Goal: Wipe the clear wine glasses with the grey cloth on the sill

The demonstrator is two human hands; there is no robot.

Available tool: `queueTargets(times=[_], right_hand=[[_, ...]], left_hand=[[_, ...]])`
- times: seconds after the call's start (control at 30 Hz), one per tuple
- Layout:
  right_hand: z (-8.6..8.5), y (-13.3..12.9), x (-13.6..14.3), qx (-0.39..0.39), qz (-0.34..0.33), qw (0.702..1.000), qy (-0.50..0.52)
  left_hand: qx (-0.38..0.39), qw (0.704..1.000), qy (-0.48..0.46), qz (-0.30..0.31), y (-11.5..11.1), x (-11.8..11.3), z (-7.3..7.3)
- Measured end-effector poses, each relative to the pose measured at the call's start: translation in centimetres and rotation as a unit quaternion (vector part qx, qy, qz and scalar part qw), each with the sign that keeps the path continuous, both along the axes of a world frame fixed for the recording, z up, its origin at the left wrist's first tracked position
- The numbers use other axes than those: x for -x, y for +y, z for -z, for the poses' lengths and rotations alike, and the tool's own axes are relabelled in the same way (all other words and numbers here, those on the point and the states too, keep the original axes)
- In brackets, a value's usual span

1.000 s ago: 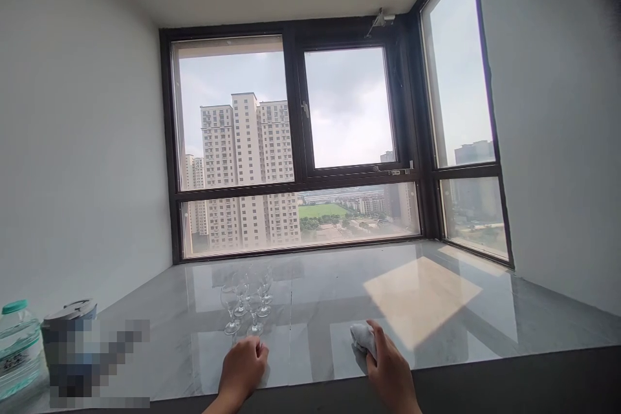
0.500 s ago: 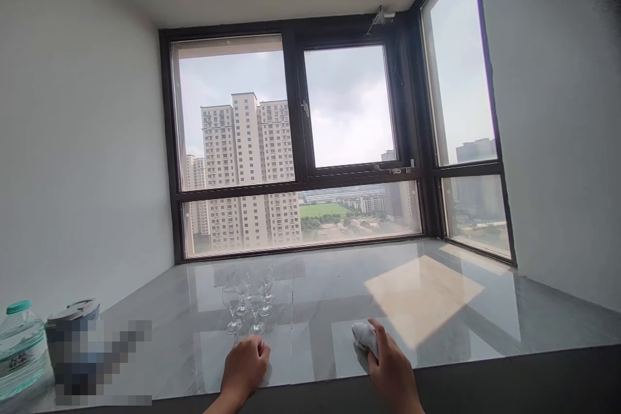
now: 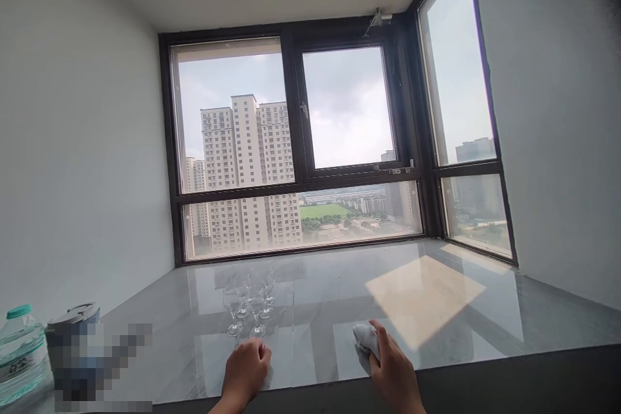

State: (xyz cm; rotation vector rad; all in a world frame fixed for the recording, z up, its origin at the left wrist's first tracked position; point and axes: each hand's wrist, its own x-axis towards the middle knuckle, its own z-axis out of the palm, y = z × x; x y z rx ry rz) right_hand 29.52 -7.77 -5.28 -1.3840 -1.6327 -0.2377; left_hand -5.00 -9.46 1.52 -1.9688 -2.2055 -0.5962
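My right hand (image 3: 394, 362) is closed around a bunched white cloth (image 3: 366, 338) above the front part of the glossy grey sill (image 3: 320, 310). At the sill's front edge, my left hand (image 3: 246, 369) is curled into a fist, and no object shows in it. Just beyond that fist stand several clear stemmed glasses (image 3: 233, 301), upright in a close group. Their outlines partly overlap, so the rear ones are hard to make out.
At the far left are a clear bottle with a green cap (image 3: 22, 352) and a dark round container (image 3: 72, 320), partly pixelated. Dark-framed windows (image 3: 295, 187) rise behind the sill, between pale walls. A sunlit patch (image 3: 424, 301) lies on the sill's right side.
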Motion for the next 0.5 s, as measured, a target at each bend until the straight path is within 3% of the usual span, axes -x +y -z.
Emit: queueTargets(times=[0.3,0.5], right_hand=[[-0.1,0.0,-0.1,0.014,-0.002,1.0,-0.004],[0.0,-0.1,0.1,0.003,-0.005,1.0,0.004]], left_hand=[[0.004,1.0,-0.017,0.003,0.3,0.3,0.4],[-0.055,0.988,-0.138,-0.028,1.4,1.9,1.3]])
